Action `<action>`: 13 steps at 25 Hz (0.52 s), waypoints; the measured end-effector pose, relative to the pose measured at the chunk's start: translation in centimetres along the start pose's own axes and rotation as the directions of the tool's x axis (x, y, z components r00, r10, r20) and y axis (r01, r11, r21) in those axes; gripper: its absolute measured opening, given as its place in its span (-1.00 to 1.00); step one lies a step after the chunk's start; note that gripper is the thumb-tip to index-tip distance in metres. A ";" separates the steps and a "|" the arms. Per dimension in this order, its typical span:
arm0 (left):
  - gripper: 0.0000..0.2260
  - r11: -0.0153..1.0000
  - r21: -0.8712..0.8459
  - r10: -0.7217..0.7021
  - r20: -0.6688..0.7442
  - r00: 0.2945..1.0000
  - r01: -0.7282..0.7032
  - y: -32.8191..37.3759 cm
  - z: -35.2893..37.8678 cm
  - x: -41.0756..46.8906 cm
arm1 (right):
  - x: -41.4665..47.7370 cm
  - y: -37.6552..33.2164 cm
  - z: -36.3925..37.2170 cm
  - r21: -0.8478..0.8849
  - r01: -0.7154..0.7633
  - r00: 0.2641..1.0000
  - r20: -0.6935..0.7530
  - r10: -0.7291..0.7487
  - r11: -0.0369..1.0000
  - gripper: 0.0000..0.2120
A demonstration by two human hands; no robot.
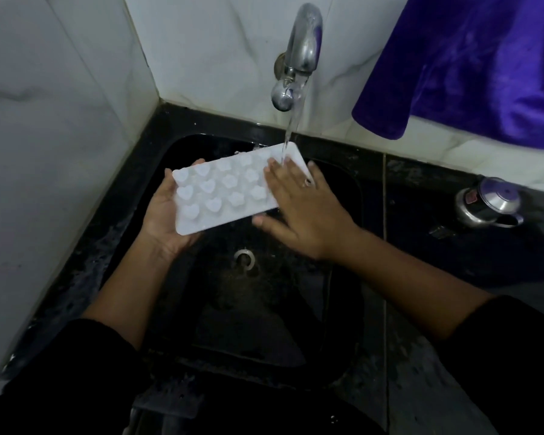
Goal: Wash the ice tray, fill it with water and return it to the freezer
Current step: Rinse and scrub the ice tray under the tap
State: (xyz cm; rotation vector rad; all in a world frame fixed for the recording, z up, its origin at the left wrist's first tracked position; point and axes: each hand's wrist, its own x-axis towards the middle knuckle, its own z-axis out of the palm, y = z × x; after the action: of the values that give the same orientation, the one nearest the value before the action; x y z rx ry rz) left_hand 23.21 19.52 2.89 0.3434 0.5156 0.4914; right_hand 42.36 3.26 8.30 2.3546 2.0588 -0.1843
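The white ice tray with heart-shaped bumps (223, 189) is over the black sink (296, 309), under water from the shiny metal tap (305, 48). The left hand (162, 215) holds one end, fingers curled round it. The right hand (302, 211) lies flat on it, gripping nothing. It looks like washing time. Filling it and the freezer trip are left.

Held under a running tap, the ice tray (226, 186) hides most of the left hand (162, 211) that cradles it, and the right hand (305, 211) lies flat over its right end, covering the moulds there. A purple cloth (471, 64) runs out of frame at top and right. The red label on the steel vessel (487, 204) on the surface (421, 215) is too small to read.
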 end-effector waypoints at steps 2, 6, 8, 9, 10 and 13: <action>-0.55 0.999 0.042 -0.005 -0.004 1.000 0.005 -0.3 0.3 -0.1 | 1.3 0.6 -0.8 0.051 -0.125 0.992 -0.006 0.125 0.991 -0.13; -0.55 0.999 -0.027 0.025 -0.067 0.997 -0.027 1.2 -0.5 -0.5 | -1.2 -1.1 0.6 0.003 0.012 1.000 0.016 -0.012 1.000 -0.10; -0.53 1.000 0.000 -0.008 -0.049 0.999 0.008 0.8 -0.3 -1.0 | -0.6 -0.2 0.4 -0.004 -0.020 1.000 0.019 0.020 1.000 -0.12; -0.52 1.000 0.026 -0.016 -0.033 0.999 0.017 0.2 0.1 -1.1 | 0.4 0.5 0.0 0.020 -0.087 0.996 0.003 0.087 0.996 -0.14; -0.52 0.999 0.046 -0.020 -0.020 1.000 0.020 -0.3 0.4 -1.1 | 1.2 1.1 -0.4 0.057 -0.156 0.988 -0.002 0.156 0.986 -0.16; -0.53 1.000 0.001 0.026 -0.070 0.997 -0.026 -0.1 0.4 -1.3 | 1.2 1.2 -0.1 0.205 -0.156 0.987 -0.008 0.161 0.966 -0.26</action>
State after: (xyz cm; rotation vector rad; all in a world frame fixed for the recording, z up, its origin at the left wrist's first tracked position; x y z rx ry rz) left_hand 22.49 18.65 3.67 0.3339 0.5799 0.5303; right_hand 43.73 4.29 8.23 2.6383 1.9345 -0.3843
